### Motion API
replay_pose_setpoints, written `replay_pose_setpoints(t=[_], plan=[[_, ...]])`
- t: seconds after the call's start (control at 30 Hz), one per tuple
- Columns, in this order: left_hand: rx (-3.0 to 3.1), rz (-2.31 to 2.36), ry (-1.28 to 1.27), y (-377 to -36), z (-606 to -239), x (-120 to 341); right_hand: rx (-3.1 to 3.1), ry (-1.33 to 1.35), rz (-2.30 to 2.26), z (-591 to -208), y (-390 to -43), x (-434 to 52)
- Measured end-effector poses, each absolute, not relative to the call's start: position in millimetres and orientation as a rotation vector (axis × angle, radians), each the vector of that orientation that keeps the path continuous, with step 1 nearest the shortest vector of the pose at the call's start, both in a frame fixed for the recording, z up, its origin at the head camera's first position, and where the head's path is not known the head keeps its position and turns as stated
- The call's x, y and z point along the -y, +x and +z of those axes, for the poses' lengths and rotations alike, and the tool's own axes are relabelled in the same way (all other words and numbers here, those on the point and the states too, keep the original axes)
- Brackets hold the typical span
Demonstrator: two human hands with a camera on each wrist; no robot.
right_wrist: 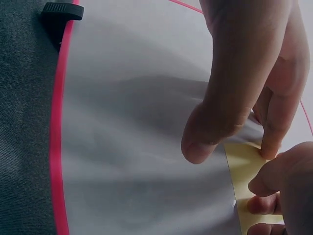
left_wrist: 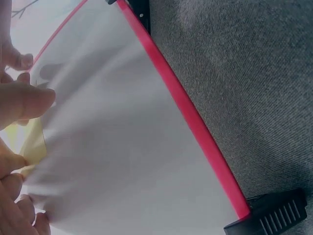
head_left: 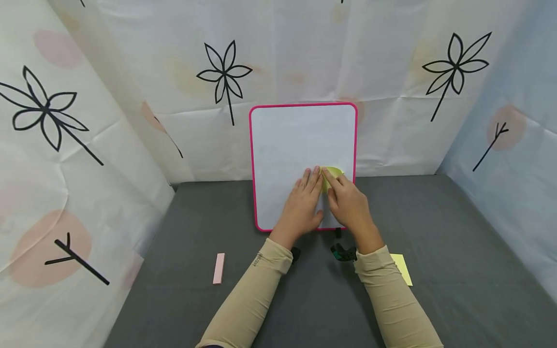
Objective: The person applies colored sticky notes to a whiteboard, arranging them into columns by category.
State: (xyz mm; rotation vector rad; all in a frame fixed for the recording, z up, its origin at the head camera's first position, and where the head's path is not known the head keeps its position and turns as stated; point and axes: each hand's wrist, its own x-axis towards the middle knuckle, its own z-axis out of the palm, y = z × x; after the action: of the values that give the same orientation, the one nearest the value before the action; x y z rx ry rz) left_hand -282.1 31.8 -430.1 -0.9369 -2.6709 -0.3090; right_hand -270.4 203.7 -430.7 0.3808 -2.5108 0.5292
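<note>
A whiteboard (head_left: pixel 287 140) with a pink frame stands at the far side of the table. On its lower right part lies a yellow sticky note (head_left: pixel 333 171), partly covered by both hands, its top edge bowed. My left hand (head_left: pixel 302 203) rests on the board with fingers straight, fingertips at the note's left edge. The extended index finger of my right hand (head_left: pixel 350 200) touches the note near its upper left corner. In the right wrist view the right thumb is apart from the fingers, and the sticky note (right_wrist: pixel 244 166) shows below the fingertip.
A pink strip (head_left: pixel 219 268) lies on the grey table (head_left: pixel 196 232) at left. Another yellow sheet (head_left: pixel 401 268) lies at right, partly behind the right sleeve. Black feet (left_wrist: pixel 276 213) hold the board's lower edge. Patterned cloth (head_left: pixel 296 53) hangs around the table.
</note>
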Motion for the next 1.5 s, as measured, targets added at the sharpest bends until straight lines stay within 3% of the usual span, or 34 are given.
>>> replay_pose_setpoints(t=[1.5], plan=[[2.675, -0.351, -0.903, -277, -434, -35, 2.488, 0.221, 0.54, -420, -258, -249]])
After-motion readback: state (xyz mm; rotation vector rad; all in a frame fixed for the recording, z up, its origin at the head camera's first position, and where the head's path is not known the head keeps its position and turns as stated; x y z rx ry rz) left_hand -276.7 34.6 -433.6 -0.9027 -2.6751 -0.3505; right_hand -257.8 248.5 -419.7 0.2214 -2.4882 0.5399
